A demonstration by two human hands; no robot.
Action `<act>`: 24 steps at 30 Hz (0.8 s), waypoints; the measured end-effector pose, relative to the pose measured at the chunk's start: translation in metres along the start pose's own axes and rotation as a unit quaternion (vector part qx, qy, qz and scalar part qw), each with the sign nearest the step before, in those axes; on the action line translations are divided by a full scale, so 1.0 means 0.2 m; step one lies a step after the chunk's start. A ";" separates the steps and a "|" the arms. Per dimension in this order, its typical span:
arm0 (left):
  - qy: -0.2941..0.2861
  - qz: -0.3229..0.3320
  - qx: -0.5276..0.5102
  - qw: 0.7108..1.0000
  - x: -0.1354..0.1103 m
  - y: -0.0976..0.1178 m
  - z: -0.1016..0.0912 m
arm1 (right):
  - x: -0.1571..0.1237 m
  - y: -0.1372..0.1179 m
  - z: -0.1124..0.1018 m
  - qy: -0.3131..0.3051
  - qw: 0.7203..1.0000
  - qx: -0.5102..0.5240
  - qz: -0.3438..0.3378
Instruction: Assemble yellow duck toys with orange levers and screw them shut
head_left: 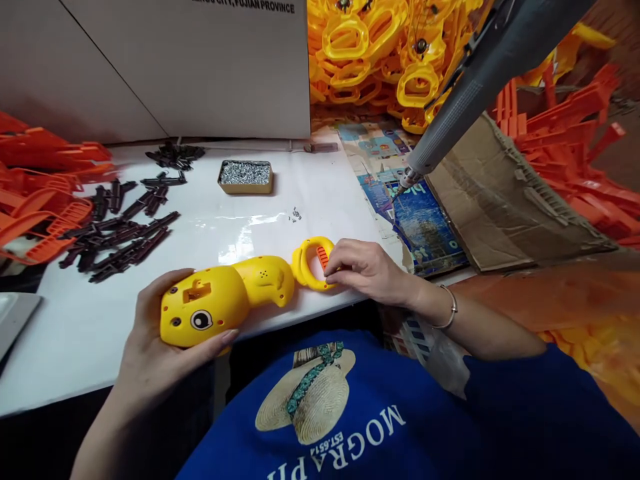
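A yellow plastic toy with a round black-and-white eye, screw holes and a square cut-out lies across the near table edge. My left hand is wrapped around its rounded head end. Its middle part has small speaker-like holes, and at the right end is a ring-shaped handle with an orange ribbed piece inside. My right hand is at the ring's right side, thumb and fingers pinched together over its edge. What lies between those fingertips, if anything, is hidden.
A tin of small screws stands behind, with loose screws nearby. Dark plastic parts and orange parts lie left. An electric screwdriver hangs at right above cardboard. Yellow frames pile up behind, beside a large box.
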State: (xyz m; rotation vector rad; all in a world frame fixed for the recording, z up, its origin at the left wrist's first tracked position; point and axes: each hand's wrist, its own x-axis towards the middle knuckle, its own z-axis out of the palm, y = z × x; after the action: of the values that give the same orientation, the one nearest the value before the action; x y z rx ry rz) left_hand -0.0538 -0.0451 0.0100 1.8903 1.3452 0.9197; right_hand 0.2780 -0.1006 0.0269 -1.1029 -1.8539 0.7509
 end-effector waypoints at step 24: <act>-0.044 -0.004 0.045 0.998 0.03 -0.01 0.04 | 0.15 0.16 -0.66 0.374 0.917 -0.127 -0.059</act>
State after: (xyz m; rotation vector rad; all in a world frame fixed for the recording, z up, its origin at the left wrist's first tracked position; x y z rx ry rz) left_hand -0.0465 -0.0399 0.0058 1.9683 1.3615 0.7741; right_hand 0.3990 -0.0493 0.0750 -1.2037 -1.3456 -0.0205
